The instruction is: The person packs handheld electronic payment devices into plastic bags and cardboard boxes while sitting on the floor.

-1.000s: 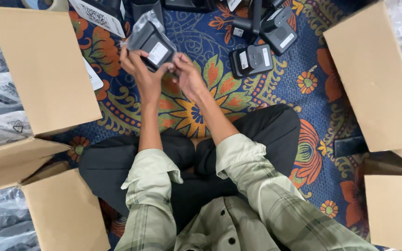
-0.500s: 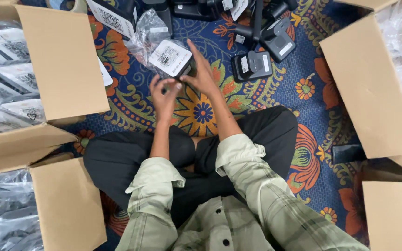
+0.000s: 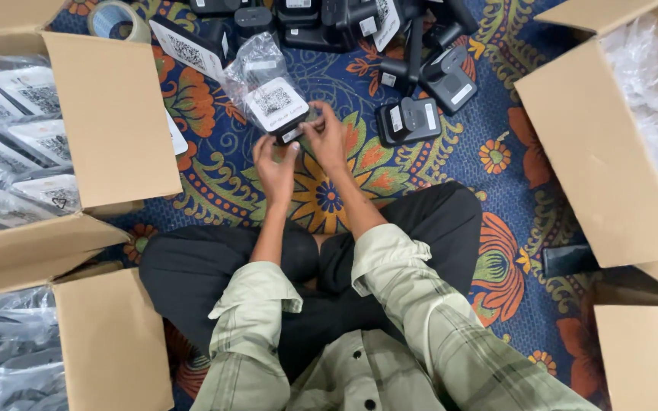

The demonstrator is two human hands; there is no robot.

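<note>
On the floor lies a blue patterned carpet (image 3: 496,152), woven with orange flowers and curling green leaves, and a person sits cross-legged on it in dark trousers and a pale checked shirt. Two big cardboard boxes flank the legs: the left box (image 3: 108,114), with matte brown flaps, holds rows of flat packets in glossy plastic; the right box (image 3: 603,152) holds crumpled clear wrapping. Beyond the knees a heap of black boxy devices (image 3: 409,120) with white labels spreads over the carpet, and a roll of tape (image 3: 119,19) lies at the far left. Above the carpet, just ahead of the knees, both hands hold one small black device (image 3: 277,108) with a square white label, half sleeved in a crinkled clear bag. The left hand (image 3: 276,164) pinches its near lower corner with narrowed fingers; the right hand (image 3: 327,137) curls its fingers around the right edge.
</note>
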